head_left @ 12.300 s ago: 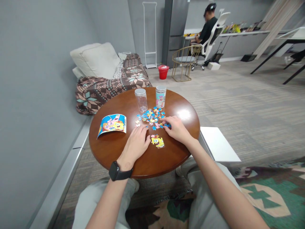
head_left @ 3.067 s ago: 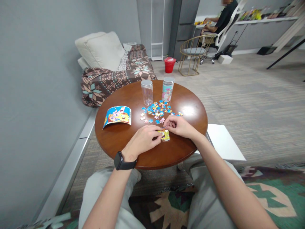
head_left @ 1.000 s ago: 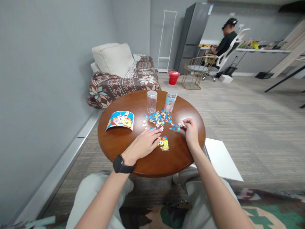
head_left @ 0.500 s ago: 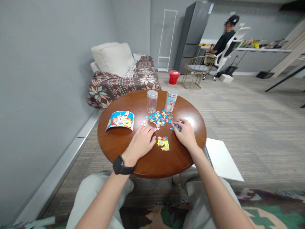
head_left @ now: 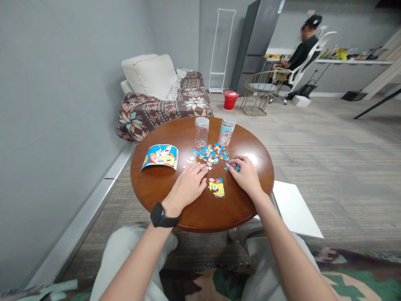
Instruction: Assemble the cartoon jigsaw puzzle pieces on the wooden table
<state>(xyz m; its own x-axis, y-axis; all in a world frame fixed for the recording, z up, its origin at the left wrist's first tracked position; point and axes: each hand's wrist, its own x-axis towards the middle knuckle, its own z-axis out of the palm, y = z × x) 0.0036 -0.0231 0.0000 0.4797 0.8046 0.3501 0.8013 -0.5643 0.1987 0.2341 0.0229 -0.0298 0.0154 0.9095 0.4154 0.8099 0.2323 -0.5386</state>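
Observation:
My left hand (head_left: 190, 183) lies palm down on the table with its fingers stretched out, their tips at a few pale pink puzzle pieces. My right hand (head_left: 246, 176) arches over some blue puzzle pieces (head_left: 234, 167), thumb and fingers curved apart around them; whether a piece is gripped is hard to see. Between the hands sits a joined section of puzzle (head_left: 216, 187) showing a yellow cartoon face. Beyond them spreads a heap of loose puzzle pieces (head_left: 211, 154), mostly blue, with yellow and pink ones. To the left stands a curved picture sheet (head_left: 160, 157) of the cartoon.
A clear jar (head_left: 201, 133) and a printed jar (head_left: 227, 132), both silver-lidded, stand behind the heap on the round wooden table (head_left: 200, 219). Past the table are a covered sofa (head_left: 150, 77), a red bin (head_left: 230, 100), a wire chair (head_left: 261, 88) and a seated person (head_left: 302, 52).
The whole view has shifted slightly, with the table a little further right. Both hands keep nearly the same places over the table, and the joined puzzle section looks unchanged.

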